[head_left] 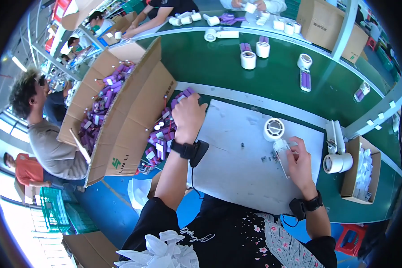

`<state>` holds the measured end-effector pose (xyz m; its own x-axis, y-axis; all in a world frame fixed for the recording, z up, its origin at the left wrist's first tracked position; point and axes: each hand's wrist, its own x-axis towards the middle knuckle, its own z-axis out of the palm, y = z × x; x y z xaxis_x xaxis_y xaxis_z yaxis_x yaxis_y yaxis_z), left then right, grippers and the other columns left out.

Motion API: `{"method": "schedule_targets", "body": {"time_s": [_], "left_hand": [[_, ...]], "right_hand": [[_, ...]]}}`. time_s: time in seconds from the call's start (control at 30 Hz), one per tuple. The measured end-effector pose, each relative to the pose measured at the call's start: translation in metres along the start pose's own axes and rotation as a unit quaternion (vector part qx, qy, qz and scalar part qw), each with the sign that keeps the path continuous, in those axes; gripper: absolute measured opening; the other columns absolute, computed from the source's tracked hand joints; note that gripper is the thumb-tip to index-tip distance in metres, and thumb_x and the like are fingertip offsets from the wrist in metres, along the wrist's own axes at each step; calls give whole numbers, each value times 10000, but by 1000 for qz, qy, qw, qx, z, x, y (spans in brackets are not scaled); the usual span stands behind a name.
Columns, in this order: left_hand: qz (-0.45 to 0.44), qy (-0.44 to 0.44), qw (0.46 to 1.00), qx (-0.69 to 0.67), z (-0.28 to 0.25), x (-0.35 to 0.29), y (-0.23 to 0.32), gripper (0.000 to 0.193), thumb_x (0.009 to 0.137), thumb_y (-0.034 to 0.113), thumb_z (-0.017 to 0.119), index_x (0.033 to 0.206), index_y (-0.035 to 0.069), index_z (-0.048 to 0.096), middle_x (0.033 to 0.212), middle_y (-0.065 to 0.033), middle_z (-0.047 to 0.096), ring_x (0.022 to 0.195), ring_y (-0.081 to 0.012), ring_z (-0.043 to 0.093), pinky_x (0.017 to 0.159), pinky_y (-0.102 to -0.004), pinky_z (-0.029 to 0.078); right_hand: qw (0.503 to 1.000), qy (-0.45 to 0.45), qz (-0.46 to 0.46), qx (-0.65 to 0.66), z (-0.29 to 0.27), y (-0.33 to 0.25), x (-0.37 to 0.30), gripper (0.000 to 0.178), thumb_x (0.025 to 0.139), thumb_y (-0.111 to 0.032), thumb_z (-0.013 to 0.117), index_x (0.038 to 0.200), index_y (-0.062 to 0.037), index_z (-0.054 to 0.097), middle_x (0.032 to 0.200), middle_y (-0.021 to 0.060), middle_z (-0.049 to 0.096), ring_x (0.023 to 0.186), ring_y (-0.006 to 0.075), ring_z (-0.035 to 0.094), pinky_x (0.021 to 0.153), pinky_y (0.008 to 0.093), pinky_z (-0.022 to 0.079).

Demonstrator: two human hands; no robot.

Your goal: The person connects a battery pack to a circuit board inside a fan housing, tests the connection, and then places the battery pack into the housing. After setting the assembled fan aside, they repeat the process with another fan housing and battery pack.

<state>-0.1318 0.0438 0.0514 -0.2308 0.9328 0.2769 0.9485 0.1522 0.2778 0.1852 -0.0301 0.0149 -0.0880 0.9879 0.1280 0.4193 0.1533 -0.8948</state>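
My right hand (301,163) grasps the white device (274,134) on the mat's (228,165) right; its handle shows no purple pack, so fitting seems left. My left hand (188,115) touches purple packs (167,135), grip unclear.

left grip (190,114): contact with purple packs (179,96) hidden | white cluster (161,252): bottom cut off

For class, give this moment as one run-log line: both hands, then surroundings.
Left hand: at purple battery packs, grip unclear; Right hand: holding white casing; Below casing: grey mat; Left of mat: cardboard box
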Motion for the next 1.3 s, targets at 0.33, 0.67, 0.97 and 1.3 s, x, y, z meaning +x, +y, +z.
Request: {"method": "schedule_targets", "body": {"time_s": [0.33, 0.67, 0.97, 1.3], "left_hand": [[-35, 29, 997, -61, 44, 19, -42, 185, 828, 88, 605, 1004, 82, 660, 933, -199, 670, 926, -388, 643, 778, -503, 510], [279, -179, 797, -505, -57, -41, 83, 239, 821, -55, 587, 1035, 22, 658, 843, -123, 700, 788, -176, 688, 701, -300, 527], [179, -96, 916, -345, -3, -78, 101, 321, 754, 119, 733, 1014, 26, 569, 937, -129, 627, 857, -310, 632, 751, -392, 513], [227, -293, 845, -385, 50, -74, 103, 439, 680, 166, 785, 1021, 45, 537, 936, -134, 602, 912, -355, 593, 773, -415, 483]], "right_hand": [[990, -88, -50, -100, 0, 11, -9, 279, 810, -13, 673, 1045, -43, 526, 659, 100, 608, 550, 188, 593, 496, 325, 437], [883, 210, -370, -197, -3, -19, -8, 502, 764, 34, 686, 1230, 10, 498, 991, 135, 619, 788, 244, 596, 744, 308, 480], [993, 25, -109, -46, -3, 14, -12, 361, 840, 7, 629, 1184, 3, 520, 926, 83, 594, 778, 150, 543, 716, 267, 453], [999, -14, 28, -42, 4, 10, -3, 286, 844, -13, 649, 1101, 11, 525, 873, 59, 551, 787, 118, 505, 700, 260, 440]]}}
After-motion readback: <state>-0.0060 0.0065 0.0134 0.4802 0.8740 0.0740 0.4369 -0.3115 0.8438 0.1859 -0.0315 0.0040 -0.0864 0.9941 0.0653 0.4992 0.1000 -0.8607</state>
